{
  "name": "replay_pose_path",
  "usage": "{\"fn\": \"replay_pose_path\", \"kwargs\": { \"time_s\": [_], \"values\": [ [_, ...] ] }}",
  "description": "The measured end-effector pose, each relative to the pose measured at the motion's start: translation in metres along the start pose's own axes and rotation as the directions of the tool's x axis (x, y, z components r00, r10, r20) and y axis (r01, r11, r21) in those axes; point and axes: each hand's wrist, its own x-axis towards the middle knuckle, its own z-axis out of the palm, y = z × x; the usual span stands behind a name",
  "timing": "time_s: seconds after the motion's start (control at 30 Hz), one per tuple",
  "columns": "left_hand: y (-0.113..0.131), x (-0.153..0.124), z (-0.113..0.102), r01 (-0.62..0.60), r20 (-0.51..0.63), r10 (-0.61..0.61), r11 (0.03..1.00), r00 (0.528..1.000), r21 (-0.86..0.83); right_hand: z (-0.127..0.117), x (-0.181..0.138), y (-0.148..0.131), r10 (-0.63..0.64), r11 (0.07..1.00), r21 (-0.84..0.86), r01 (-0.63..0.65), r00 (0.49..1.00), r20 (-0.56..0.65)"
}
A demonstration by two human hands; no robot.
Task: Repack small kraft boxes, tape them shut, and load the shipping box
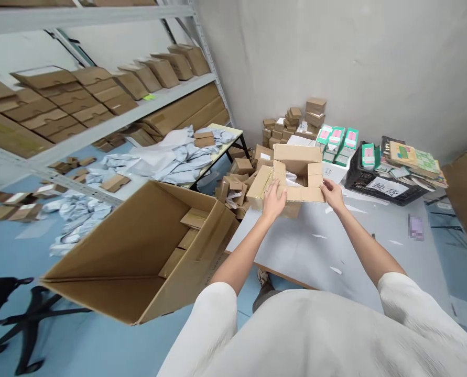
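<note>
A small open cardboard box (pixel 296 157) sits on the grey table (pixel 335 246) in front of me, its flaps up and white paper inside. My left hand (pixel 274 198) rests on the near left flap with its fingers spread flat. My right hand (pixel 333 192) grips the near right corner of the same box, fingers curled on the flap edge. A large open carton (pixel 139 251) stands tilted to the left of the table, with a few small flat brown boxes inside it.
Metal shelving (pixel 111 120) at left holds stacks of folded brown boxes. Small brown boxes (pixel 237 183) are heaped past the table edge. Green-and-pink packs (pixel 337 139), a black crate (pixel 378 180) and books stand at the back right. A black chair base (pixel 24 319) lies lower left.
</note>
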Motion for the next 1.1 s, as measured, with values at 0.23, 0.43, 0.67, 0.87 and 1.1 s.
{"fn": "replay_pose_path", "kwargs": {
  "time_s": [0.23,0.43,0.67,0.87,1.1],
  "values": [
    [-0.084,0.022,-0.09,0.014,-0.025,-0.013,0.999,1.0,0.044,0.12,-0.005,-0.038,0.044,0.998,-0.045,-0.041,0.998,0.053],
    [-0.144,0.043,-0.153,0.079,-0.039,-0.076,0.995,0.996,0.067,0.214,0.001,-0.063,0.071,0.996,-0.058,-0.065,0.992,0.101],
    [-0.192,0.068,-0.199,0.173,-0.065,-0.17,0.984,0.983,0.045,0.292,0.02,-0.073,0.08,0.996,-0.054,-0.073,0.987,0.138],
    [-0.218,0.101,-0.219,0.139,-0.053,-0.137,0.99,0.989,0.037,0.334,0.056,-0.075,0.05,0.996,0.059,-0.062,0.983,0.178],
    [-0.231,0.12,-0.196,0.096,0.082,-0.102,0.993,0.991,0.07,0.34,0.07,-0.05,0.102,0.987,0.103,-0.119,0.981,0.164]
  ]
}}
